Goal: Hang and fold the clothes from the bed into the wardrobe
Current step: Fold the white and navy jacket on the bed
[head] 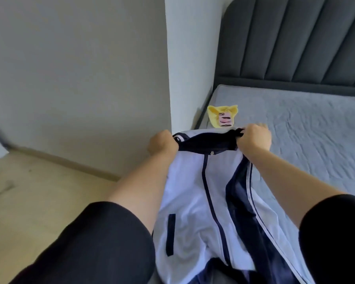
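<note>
Item: white and navy jacket [201,193], at bed [307,128] edge, collar stretched between left hand [162,144] and right hand [253,138], both fists gripping; risk: slick fabric slipping loose, hem dragging onto floor [39,193]

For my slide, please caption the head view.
Both hands, left and right, hold a white-and-navy zip jacket over the bed.

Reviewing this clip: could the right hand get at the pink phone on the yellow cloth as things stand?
Probably yes. The pink phone lies on the yellow cloth just beyond the right hand, with nothing between them, but that hand would first have to release its grip on the jacket collar.
</note>
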`<state>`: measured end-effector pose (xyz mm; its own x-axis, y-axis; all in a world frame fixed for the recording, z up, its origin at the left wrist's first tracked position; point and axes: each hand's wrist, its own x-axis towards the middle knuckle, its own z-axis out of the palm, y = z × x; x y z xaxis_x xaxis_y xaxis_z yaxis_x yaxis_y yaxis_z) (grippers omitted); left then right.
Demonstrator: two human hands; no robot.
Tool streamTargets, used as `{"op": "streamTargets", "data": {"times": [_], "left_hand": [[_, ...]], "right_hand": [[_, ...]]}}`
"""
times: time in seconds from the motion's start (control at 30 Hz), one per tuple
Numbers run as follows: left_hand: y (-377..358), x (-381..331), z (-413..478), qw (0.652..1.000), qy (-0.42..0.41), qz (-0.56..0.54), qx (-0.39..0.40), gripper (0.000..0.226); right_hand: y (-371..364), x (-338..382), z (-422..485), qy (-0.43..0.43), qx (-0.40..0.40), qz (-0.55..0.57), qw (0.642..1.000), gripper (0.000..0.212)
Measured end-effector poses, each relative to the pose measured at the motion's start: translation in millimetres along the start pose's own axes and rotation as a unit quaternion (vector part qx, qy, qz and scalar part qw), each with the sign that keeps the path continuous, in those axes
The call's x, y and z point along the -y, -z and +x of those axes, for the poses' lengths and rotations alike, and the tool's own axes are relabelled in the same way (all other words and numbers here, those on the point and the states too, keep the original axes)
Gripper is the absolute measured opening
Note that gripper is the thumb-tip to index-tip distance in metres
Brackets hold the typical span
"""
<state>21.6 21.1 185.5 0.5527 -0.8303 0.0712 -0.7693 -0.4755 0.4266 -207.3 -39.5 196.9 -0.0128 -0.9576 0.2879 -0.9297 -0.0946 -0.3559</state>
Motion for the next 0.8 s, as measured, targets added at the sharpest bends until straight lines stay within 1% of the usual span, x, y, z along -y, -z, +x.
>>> {"op": "streamTargets", "data": {"times": [0.07, 0.13, 0.17, 0.2, 0.27, 0.3, 0.33, 0.37, 0.4, 0.43, 0.47, 0.5, 0.57, 0.63, 0.67, 0.7, 0.77, 0.8], "left_hand": [[-21, -1, 17, 0.997, 0.034, -0.050, 0.038, 0.005], [-36, -8, 35, 0.979, 0.090, -0.163, 0.081, 0.004], [-42, -12, 45, 0.966, 0.104, -0.219, 0.092, 0.002], [-47, -18, 55, 0.956, 0.102, -0.260, 0.091, 0.008], [-52, -30, 70, 0.940, 0.081, -0.321, 0.085, 0.018], [-56, -36, 75, 0.927, 0.064, -0.359, 0.092, 0.027], [-60, -41, 75, 0.911, 0.043, -0.394, 0.111, 0.043], [-66, -44, 71, 0.897, 0.021, -0.420, 0.138, 0.062], [-75, -42, 60, 0.890, -0.010, -0.427, 0.161, 0.075], [-87, -36, 49, 0.888, -0.051, -0.423, 0.174, 0.080], [-105, -26, 35, 0.895, -0.092, -0.393, 0.190, 0.080], [-123, -13, 18, 0.908, -0.122, -0.339, 0.213, 0.081], [-161, 14, -18, 0.928, -0.163, -0.195, 0.272, 0.082], [-199, 41, -60, 0.930, -0.194, -0.065, 0.304, 0.073], [-213, 52, -83, 0.928, -0.212, -0.010, 0.306, 0.068], [-224, 61, -104, 0.925, -0.230, 0.033, 0.301, 0.063], [-237, 76, -137, 0.922, -0.258, 0.083, 0.276, 0.057], [-239, 80, -146, 0.921, -0.271, 0.091, 0.263, 0.054]], "right_hand": [[-20, -5, 7, -0.028, 0.023, -0.034, 0.999, 0.019], [-31, -6, 20, -0.092, 0.034, 0.006, 0.995, 0.017], [-34, -6, 30, -0.113, 0.019, 0.044, 0.992, 0.014], [-35, -4, 40, -0.118, -0.004, 0.078, 0.990, 0.012], [-37, -1, 59, -0.095, -0.043, 0.129, 0.986, 0.007], [-39, 0, 65, -0.081, -0.040, 0.159, 0.983, 0.010], [-44, 2, 68, -0.067, -0.014, 0.193, 0.979, 0.028], [-50, 2, 64, -0.051, 0.023, 0.231, 0.971, 0.051], [-59, 1, 54, -0.037, 0.050, 0.262, 0.963, 0.068], [-72, -3, 41, -0.028, 0.066, 0.278, 0.958, 0.076], [-88, -10, 24, -0.028, 0.085, 0.275, 0.957, 0.077], [-106, -20, 4, -0.039, 0.112, 0.252, 0.960, 0.076], [-142, -45, -41, -0.082, 0.195, 0.153, 0.965, 0.073], [-172, -71, -95, -0.103, 0.294, 0.044, 0.949, 0.072], [-183, -82, -123, -0.101, 0.315, 0.008, 0.944, 0.071], [-192, -91, -150, -0.092, 0.305, -0.010, 0.948, 0.070], [-198, -102, -189, -0.081, 0.229, 0.015, 0.970, 0.065], [-196, -104, -201, -0.081, 0.193, 0.036, 0.977, 0.062]]}}
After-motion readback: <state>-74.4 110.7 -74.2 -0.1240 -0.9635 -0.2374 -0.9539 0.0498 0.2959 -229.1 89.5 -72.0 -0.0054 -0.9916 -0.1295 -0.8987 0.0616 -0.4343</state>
